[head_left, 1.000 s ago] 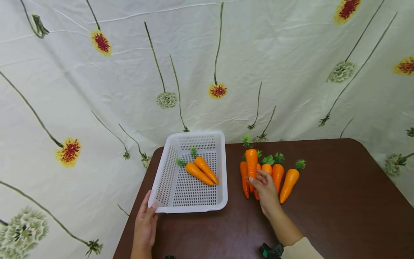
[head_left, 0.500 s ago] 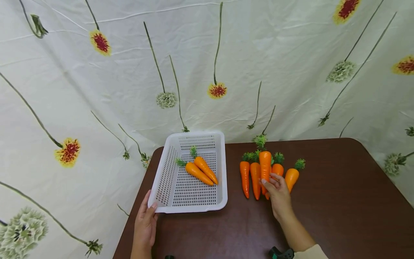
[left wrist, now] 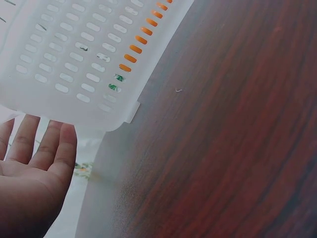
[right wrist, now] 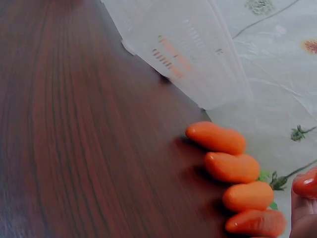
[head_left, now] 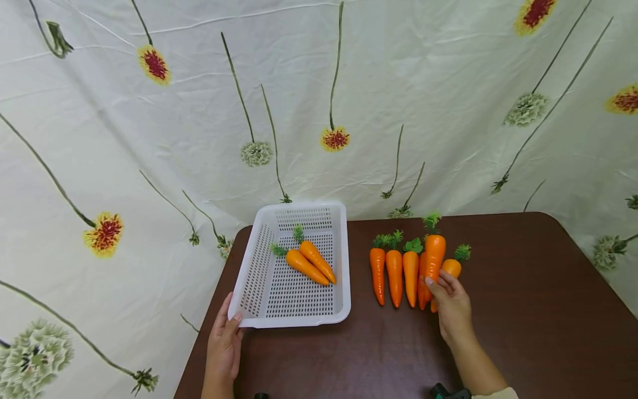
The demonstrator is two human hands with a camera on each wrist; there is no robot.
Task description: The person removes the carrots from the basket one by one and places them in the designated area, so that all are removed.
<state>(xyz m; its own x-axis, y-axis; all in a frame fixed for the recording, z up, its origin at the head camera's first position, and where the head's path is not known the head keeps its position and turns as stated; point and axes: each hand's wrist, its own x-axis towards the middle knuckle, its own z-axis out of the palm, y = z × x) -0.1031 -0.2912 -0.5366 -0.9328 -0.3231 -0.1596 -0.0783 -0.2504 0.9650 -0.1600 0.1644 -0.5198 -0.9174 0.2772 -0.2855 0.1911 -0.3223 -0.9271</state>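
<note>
Dark-brown wood-grain table (head_left: 523,305): left hand (head_left: 224,349) grips white rectangular perforated plastic basket (head_left: 294,322); right hand (head_left: 454,311) grips glossy tapered green-topped orange carrot (head_left: 435,252).

Head view: right grip (head_left: 454,310) and held carrot (head_left: 435,254) partly hide end carrot (head_left: 452,267) at the grip's twelve o'clock, neighbouring carrot (head_left: 422,288) at ten. Right-wrist view: held carrot cut off, four o'clock; basket (right wrist: 193,87) blurred, twelve o'clock.

One basket (head_left: 344,266), eight carrots (head_left: 394,274) (two inside, six outside), two hands (head_left: 224,348) (head_left: 454,311), one table (head_left: 528,310).
</note>
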